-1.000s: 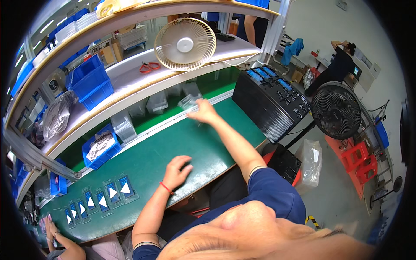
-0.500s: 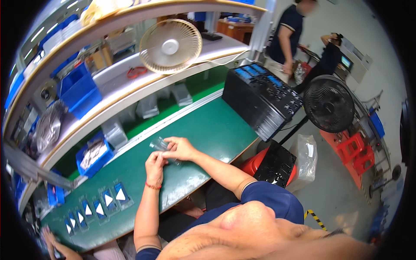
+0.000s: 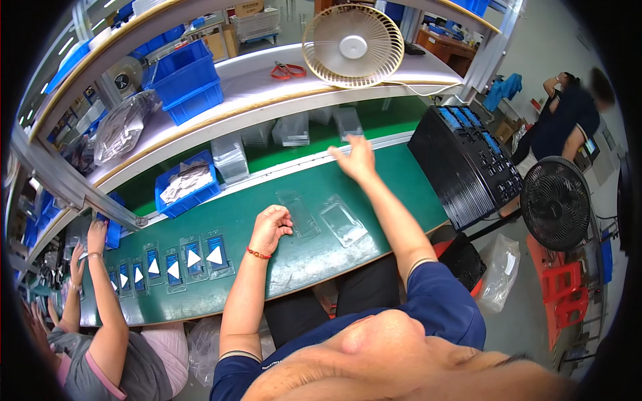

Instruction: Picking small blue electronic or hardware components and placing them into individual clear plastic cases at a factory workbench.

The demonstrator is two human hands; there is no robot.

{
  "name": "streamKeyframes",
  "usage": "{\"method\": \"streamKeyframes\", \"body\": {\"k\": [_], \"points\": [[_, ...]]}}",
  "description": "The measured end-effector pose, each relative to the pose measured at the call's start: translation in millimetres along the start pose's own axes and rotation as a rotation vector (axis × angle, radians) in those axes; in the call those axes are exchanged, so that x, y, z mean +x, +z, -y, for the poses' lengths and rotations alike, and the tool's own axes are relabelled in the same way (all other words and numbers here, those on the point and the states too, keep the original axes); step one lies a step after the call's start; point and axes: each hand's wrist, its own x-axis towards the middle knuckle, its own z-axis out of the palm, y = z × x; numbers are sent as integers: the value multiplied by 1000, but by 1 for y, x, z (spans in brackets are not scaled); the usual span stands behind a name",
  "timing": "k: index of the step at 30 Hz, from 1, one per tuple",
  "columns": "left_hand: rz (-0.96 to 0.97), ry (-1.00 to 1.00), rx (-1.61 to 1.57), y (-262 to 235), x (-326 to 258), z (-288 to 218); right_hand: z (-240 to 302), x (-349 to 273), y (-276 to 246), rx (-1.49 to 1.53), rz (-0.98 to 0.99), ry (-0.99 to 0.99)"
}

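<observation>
My left hand (image 3: pixel 271 229) is closed with curled fingers above the green bench. Its fingertips are right beside a clear plastic blister shell (image 3: pixel 305 223); whether they pinch its edge or anything else is hidden. My right hand (image 3: pixel 359 160) is stretched forward, fingers apart and holding nothing that shows. Just beyond its fingertips stands a stack of clear plastic shells (image 3: pixel 348 123) at the bench's back edge. A second clear shell (image 3: pixel 347 225) lies flat between my arms. To the left, several clear packs with blue cards and white triangles (image 3: pixel 194 259) lie in a row.
A blue bin of pale packets (image 3: pixel 190 184) and another stack of clear shells (image 3: pixel 229 159) stand at the back. A black slotted case (image 3: pixel 466 167) is on the right. A fan (image 3: pixel 352 47) sits on the shelf. A co-worker's arms (image 3: pixel 100 287) reach in at left.
My hands have parted: the right went forward to the back stacks, the left stays low. Clear plastic formerly between both hands now lies on the bench. The view has turned left.
</observation>
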Motion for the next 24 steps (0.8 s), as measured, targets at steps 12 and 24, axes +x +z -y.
{"method": "streamKeyframes", "body": {"k": [12, 24], "points": [[-145, 31, 507, 14, -10, -6, -32, 109, 17, -154, 192, 398], [-109, 335, 470, 16, -2, 14, 35, -58, -30, 363, 330, -96]]}}
